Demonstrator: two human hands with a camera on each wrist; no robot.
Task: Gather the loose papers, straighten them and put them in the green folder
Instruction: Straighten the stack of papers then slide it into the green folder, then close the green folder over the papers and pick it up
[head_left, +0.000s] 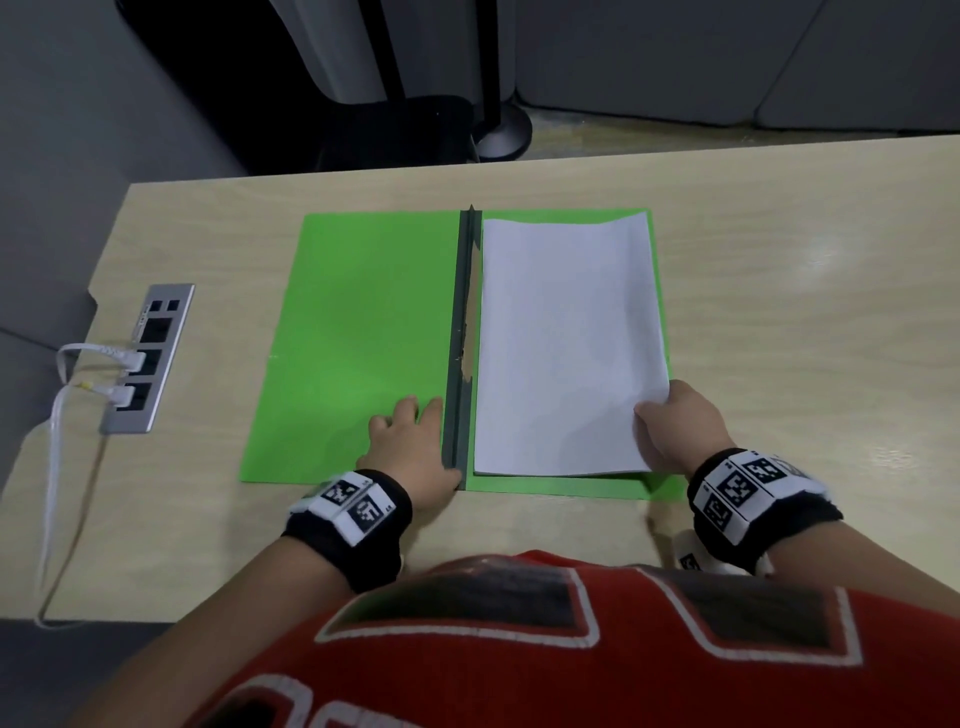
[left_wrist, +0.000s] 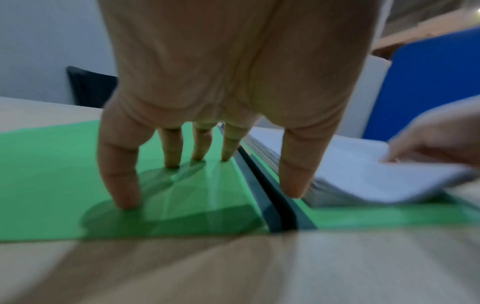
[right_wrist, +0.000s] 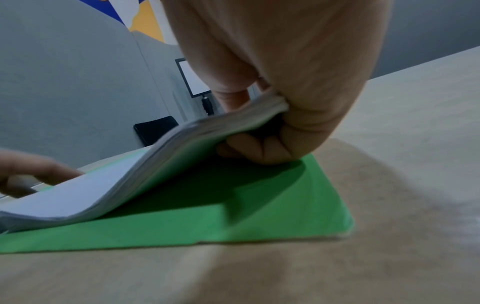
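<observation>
Papers (head_left: 566, 343) lie as one stack on the right-hand leaf of the green folder (head_left: 358, 332), which is spread open flat on the wooden desk (head_left: 805, 322). With my right hand (head_left: 670, 426) I pinch the stack's near right corner, thumb on top and fingers curled beneath, lifting it clear of the leaf. My left hand (head_left: 415, 441) presses the left leaf with fingers straight and spread, beside the dark spine (head_left: 462, 332).
</observation>
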